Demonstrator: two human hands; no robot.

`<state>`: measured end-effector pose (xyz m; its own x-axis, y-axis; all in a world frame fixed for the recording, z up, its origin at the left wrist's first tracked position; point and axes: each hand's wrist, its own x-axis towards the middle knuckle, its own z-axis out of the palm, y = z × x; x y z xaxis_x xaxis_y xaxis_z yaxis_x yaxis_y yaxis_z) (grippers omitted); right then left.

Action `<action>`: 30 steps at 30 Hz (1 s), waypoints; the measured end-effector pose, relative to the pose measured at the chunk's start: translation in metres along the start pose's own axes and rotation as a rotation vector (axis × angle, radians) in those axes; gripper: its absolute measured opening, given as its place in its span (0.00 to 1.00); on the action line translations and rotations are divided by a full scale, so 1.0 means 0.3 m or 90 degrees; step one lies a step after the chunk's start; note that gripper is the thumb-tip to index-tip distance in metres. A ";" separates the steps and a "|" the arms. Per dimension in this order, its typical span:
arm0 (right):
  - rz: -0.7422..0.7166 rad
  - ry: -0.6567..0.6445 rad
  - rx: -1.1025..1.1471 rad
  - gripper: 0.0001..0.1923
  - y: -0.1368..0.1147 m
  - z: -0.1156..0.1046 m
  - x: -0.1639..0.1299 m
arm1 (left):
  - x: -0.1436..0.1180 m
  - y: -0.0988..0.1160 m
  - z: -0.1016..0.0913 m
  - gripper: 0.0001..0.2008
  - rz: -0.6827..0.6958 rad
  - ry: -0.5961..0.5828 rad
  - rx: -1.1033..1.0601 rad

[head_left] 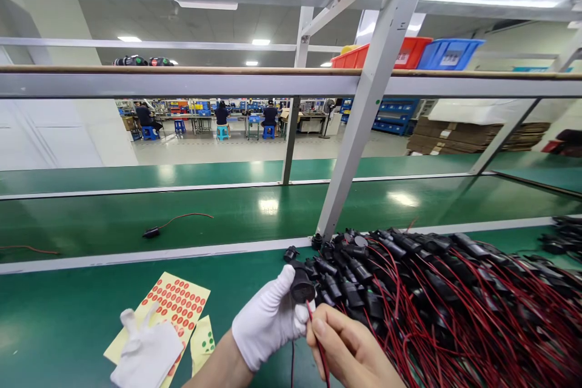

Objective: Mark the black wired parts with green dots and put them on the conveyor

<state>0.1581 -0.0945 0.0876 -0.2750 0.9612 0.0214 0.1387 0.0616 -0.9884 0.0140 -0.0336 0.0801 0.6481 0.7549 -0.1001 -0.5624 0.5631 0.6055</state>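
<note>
My left hand (270, 309), in a white glove, is closed around a black cylindrical part (302, 286), its round end facing me. A red-and-black wire (319, 339) runs down from that end. My bare right hand (345, 345) pinches the wire between thumb and fingers just below the part. Right beside both hands lies a large heap of similar black parts (359, 273) with tangled red wires (436, 339). To the left, a loose white glove (148, 348) rests on a yellow sheet of red round stickers (175, 300). A smaller piece with green stickers (203, 342) lies next to it.
A slanted metal post (359, 127) rises behind the heap. Beyond the white rail (182, 254), one black part with a wire (151, 232) lies on the green surface. The overhead shelf (204, 82) carries red (413, 51) and blue bins (450, 53). People sit far off.
</note>
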 end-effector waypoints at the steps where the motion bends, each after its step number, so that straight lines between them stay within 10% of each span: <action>1: -0.035 0.018 -0.047 0.28 0.006 -0.004 0.002 | -0.008 0.010 0.012 0.30 0.048 0.013 0.062; 8: -0.400 0.331 -0.402 0.05 0.003 -0.106 0.000 | -0.060 0.061 0.090 0.14 0.276 0.217 0.596; 16: -0.685 0.230 -0.560 0.16 -0.062 -0.144 -0.007 | -0.060 0.005 0.089 0.13 0.424 0.172 0.819; 24: -0.602 0.226 -0.588 0.17 -0.043 -0.133 0.011 | -0.039 -0.019 0.070 0.10 0.313 0.181 0.841; 30: -0.364 0.184 -0.358 0.10 -0.026 -0.147 0.032 | -0.025 -0.044 0.079 0.23 0.043 0.020 0.449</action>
<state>0.1965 -0.0739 0.1023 -0.2030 0.7680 0.6075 0.5259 0.6088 -0.5939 0.0287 -0.0548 0.0917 0.6028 0.7956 -0.0604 -0.1276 0.1709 0.9770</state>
